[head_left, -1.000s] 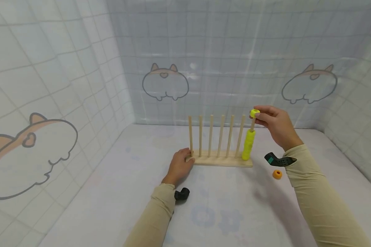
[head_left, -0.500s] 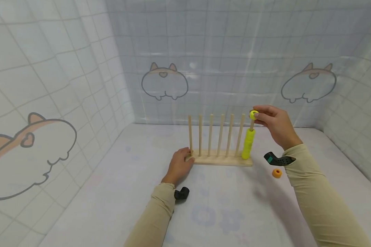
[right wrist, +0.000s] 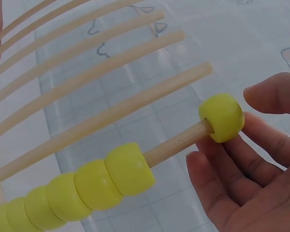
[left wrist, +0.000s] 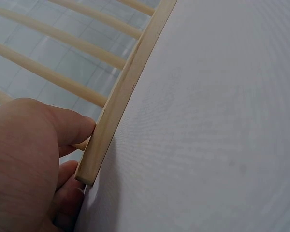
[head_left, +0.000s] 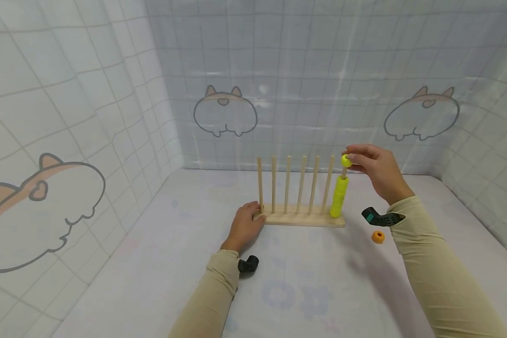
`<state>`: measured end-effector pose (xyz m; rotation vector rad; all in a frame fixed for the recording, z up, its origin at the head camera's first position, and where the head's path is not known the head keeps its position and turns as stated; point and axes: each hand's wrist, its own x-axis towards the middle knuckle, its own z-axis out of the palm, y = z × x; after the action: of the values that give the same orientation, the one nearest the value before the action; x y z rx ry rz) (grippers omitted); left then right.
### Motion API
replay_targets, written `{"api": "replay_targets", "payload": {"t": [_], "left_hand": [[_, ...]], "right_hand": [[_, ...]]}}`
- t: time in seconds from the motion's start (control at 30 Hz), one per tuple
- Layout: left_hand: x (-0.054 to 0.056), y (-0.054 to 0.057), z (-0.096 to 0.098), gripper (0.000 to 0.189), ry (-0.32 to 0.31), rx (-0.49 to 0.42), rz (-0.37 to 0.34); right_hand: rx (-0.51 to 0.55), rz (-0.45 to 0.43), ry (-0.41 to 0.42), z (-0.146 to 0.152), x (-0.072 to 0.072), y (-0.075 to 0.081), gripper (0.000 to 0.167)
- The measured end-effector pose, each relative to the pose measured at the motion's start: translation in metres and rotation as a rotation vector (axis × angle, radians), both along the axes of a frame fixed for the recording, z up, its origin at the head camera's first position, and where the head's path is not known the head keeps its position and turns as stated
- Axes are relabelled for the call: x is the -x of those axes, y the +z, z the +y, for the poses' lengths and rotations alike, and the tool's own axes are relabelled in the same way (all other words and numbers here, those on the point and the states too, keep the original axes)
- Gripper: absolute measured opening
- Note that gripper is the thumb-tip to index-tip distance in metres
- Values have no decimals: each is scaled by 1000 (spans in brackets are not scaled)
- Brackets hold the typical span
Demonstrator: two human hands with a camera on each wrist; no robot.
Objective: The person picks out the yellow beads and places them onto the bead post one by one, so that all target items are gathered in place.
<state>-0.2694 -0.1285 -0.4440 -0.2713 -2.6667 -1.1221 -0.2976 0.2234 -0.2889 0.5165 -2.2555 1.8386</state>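
A wooden peg rack (head_left: 300,219) stands upright with a row of rods on its base. My left hand (head_left: 244,227) grips the base's left end; in the left wrist view its thumb (left wrist: 79,128) presses the edge while other fingers curl behind. Several yellow beads (head_left: 339,197) are stacked on the far right rod. At that rod's top, my right hand (head_left: 376,169) pinches another yellow bead (right wrist: 222,117). The right wrist view shows the rod entering this bead's hole, with bare rod between it and the stack.
An orange bead (head_left: 378,237) lies on the white table cover (head_left: 295,267), near the right wrist and to the right of the rack. Wall sheets with a grid and cartoon animals (head_left: 226,112) rise behind and at both sides.
The pinched yellow bead has tilted and come down slightly at the rod's top. My left hand and the rack stay in place.
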Motion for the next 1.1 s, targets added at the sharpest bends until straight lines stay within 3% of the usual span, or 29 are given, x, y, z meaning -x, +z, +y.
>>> {"api": "replay_targets", "payload": {"t": [0.33,0.67,0.9,1.1], "left_hand": [[1,1,3,36,-8,-15,-9],[-1,-1,-4,36,34,-198,-73],[-3,3,-10,33,70,-236,-87],[-3,8,-16,32,84,-234,-103]], "right_hand": [[-1,12,-13,8,-1,1,42],[-14,-55,-4,25,-4,-21,46],[-95,-99,-57,42,-9,-42,51],[-286,-95,-125,53,-20,-54,49]]}}
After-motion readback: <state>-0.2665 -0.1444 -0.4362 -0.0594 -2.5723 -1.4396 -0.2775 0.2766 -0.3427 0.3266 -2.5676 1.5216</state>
